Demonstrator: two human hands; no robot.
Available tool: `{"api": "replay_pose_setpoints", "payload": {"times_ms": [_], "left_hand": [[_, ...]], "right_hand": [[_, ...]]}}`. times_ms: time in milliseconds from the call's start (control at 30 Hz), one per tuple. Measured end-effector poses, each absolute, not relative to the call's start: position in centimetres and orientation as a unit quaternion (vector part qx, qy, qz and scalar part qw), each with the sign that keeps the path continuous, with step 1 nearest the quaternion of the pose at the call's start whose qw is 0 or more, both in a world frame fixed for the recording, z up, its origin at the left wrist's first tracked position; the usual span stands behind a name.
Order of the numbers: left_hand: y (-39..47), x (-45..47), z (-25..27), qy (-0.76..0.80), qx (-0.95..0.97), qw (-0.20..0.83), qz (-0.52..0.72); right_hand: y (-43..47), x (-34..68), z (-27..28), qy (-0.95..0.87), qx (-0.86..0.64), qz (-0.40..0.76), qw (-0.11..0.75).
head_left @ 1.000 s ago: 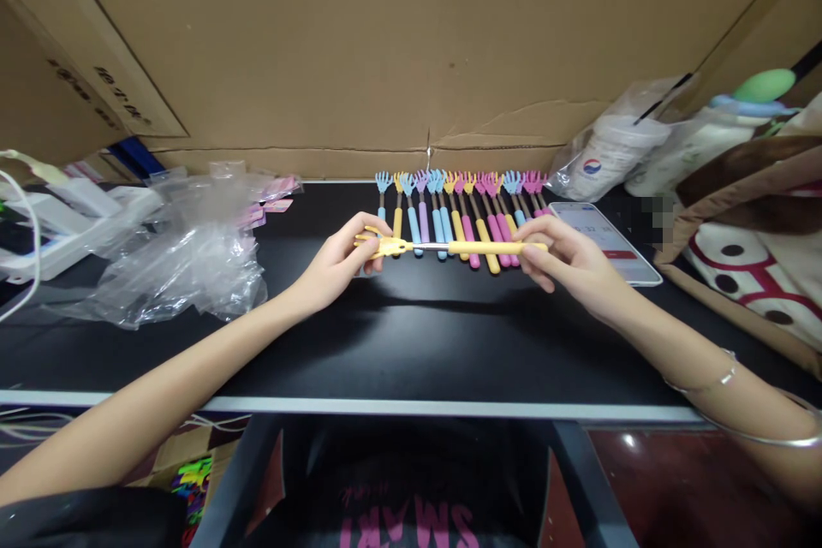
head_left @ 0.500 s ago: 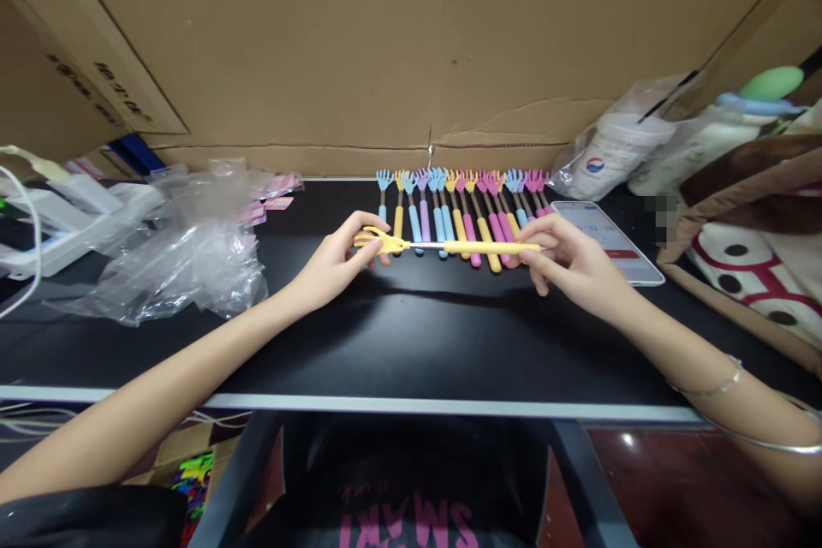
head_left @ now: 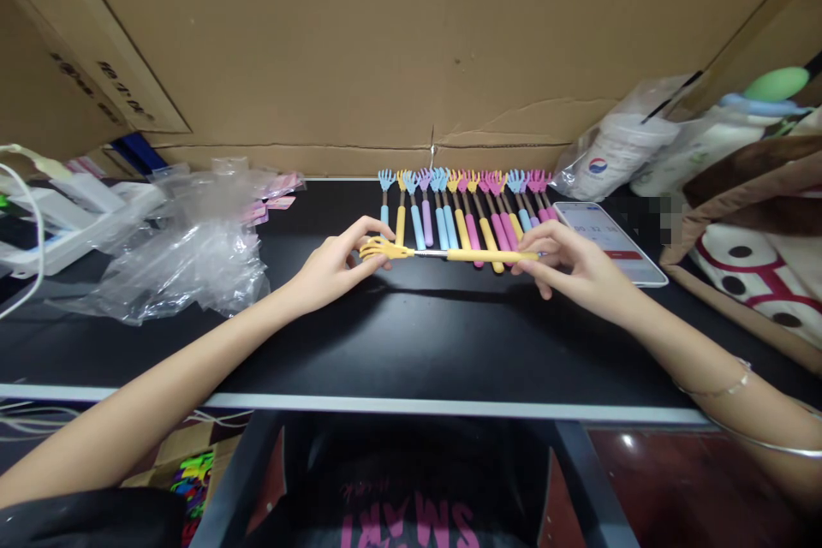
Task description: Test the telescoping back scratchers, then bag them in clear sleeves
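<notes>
One yellow back scratcher (head_left: 488,256) is held level above the black desk (head_left: 417,351), before a row of coloured scratchers (head_left: 427,224): the left hand (head_left: 343,261) pinches its head, the right hand (head_left: 568,261) the handle's end. Since half a second ago it has rolled, prongs (head_left: 376,247) now fanned into view. Cardboard (head_left: 360,43) stands behind. A cup (head_left: 622,156) shows the Pepsi globe, the phone (head_left: 633,265) reads "32", and pink letters (head_left: 425,521) include "SMA".

you get soft light from above: a dull sheen on the black table (head_left: 411,360), a faint shadow below the yellow back scratcher (head_left: 491,256), glints on the plastic bags (head_left: 180,253). your wide view stretches toward its edges; digits on the phone (head_left: 613,248) look blurred.
</notes>
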State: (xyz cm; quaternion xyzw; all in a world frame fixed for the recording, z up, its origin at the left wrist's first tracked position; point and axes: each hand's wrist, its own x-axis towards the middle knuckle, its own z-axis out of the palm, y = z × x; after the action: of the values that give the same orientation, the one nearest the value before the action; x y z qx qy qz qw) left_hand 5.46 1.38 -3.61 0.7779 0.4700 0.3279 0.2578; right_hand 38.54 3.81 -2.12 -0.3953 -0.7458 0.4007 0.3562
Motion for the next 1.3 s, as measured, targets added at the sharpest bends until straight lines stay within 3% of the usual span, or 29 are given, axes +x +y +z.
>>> {"api": "replay_pose_setpoints", "payload": {"times_ms": [133,300,533,767,1133,1300], "left_hand": [[1.4,5.2,-3.6,0.472,0.789,0.252,0.301],[1.1,5.3,-3.7,0.503,0.826,0.134,0.215],[0.9,5.4,-3.5,0.505,0.853,0.070,0.117],[0.7,5.3,-3.3,0.488,0.866,0.021,0.106],[0.6,5.2,-3.0,0.467,0.883,-0.027,0.043],[1.0,4.7,-3.2,0.453,0.890,-0.018,0.040]], "right_hand": [[3.7,38.7,-2.1,-0.761,-0.392,0.408,0.318],[3.9,39.1,-2.6,-0.793,-0.386,0.389,0.268],[3.9,39.6,-2.9,-0.817,-0.397,0.397,0.131],[3.8,39.6,-2.5,-0.834,-0.399,0.366,0.110],[4.0,39.9,-2.6,-0.906,-0.381,0.172,0.058],[3.8,39.6,-2.2,-0.906,-0.387,0.170,0.025]]}}
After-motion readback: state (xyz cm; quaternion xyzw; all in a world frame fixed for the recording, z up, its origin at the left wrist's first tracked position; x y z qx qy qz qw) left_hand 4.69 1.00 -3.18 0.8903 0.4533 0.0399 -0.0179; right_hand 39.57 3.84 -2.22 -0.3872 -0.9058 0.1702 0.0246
